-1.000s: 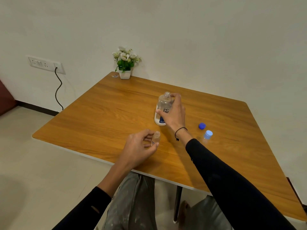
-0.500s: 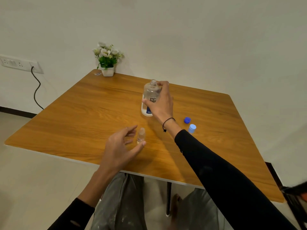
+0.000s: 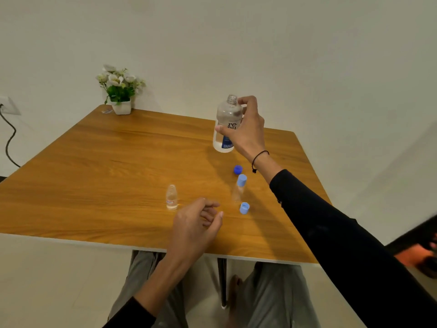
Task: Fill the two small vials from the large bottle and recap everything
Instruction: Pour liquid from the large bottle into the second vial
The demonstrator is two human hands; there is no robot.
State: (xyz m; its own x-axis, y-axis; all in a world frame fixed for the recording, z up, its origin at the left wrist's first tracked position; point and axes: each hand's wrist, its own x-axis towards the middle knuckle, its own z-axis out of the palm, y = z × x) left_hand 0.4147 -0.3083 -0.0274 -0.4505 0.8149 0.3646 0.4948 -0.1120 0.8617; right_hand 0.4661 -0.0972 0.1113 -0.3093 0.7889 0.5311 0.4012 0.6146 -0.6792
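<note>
The right hand (image 3: 246, 133) is wrapped around the big bottle (image 3: 227, 124), with the thumb across the front and the fingers around the back, and the bottle has no cap on. It stands straight up; I cannot tell if its bottom is on the table (image 3: 118, 166) or just off it. The left hand (image 3: 196, 223) holds nothing, and its fingers are loosely curled with a gap between them. The open vial (image 3: 171, 197) stands just past those fingertips, a bit to their left, not touching them. I think the next step is to pour into this vial. To do it well, the left fingers should pinch the vial low and keep it still, and the right hand should bring the bottle mouth right over the tiny hole and tip slowly, since the hole is small and a spill is easy. The capped vial (image 3: 239, 188) stands near the right wrist, so the arm could knock it over when it swings across. A light blue cap (image 3: 244, 207) lies just right of the left fingertips, and a dark blue cap (image 3: 237, 169) sits under the right wrist. A flower pot (image 3: 121, 106) is far off at the back corner.
</note>
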